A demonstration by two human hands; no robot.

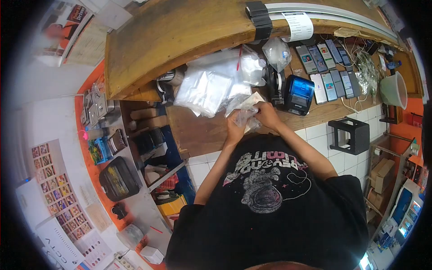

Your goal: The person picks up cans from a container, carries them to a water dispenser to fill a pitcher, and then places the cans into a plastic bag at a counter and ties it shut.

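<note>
Close to my body, over the edge of the wooden counter (pixel 198 135), both hands grip a crinkled clear plastic bag (pixel 244 118). My left hand (pixel 236 128) is closed on its left side. My right hand (pixel 267 116) pinches the bag from the right, fingers bent inward. A pale, printed paper-like piece (pixel 253 100) shows just beyond my fingers, partly covered by the plastic. To the left, beyond my hands, lies a pile of flat clear plastic bags (pixel 204 90). On the right stands a black receipt printer (pixel 299 95) with a blue, shiny top.
Two rows of smartphones (pixel 330 85) with cables lie right of the printer. A pale green bin (pixel 394 90) stands at the counter's right end. A raised wooden shelf (pixel 189 40) overhangs the back, with a receipt (pixel 298 27) hanging from it. A black stool (pixel 349 136) stands on the tiled floor.
</note>
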